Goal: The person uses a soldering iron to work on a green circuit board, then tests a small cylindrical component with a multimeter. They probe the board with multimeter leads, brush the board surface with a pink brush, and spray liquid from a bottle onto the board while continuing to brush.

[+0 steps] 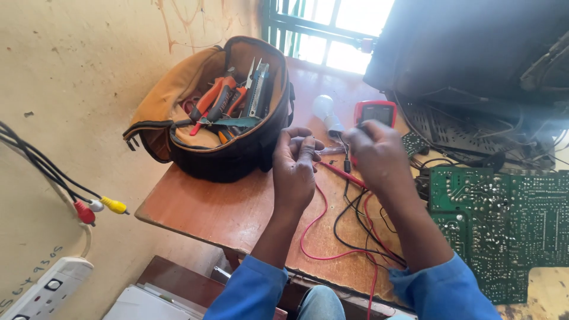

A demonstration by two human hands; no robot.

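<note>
From the head camera, both hands work over a reddish wooden table, close together above a tangle of red and black test leads. The left hand has its fingers curled around a small component, too small to identify, pinched near the fingertips. The right hand is blurred; its fingers look closed around something slim, probably the black probe, though I cannot tell for certain. A red probe lies on the table just below and between the hands. Behind them a red multimeter stands beside a white light bulb, which rests on the table unsecured. An open tool bag full of pliers and cutters sits to the left, and a green circuit board lies to the right, near the right forearm. The risks look plain: the looped leads could snag a wrist and drag the meter or roll the bulb off the edge; a slipping probe tip could lose contact or bridge the part's legs; the right sleeve could brush the bare solder side of the board.
</note>
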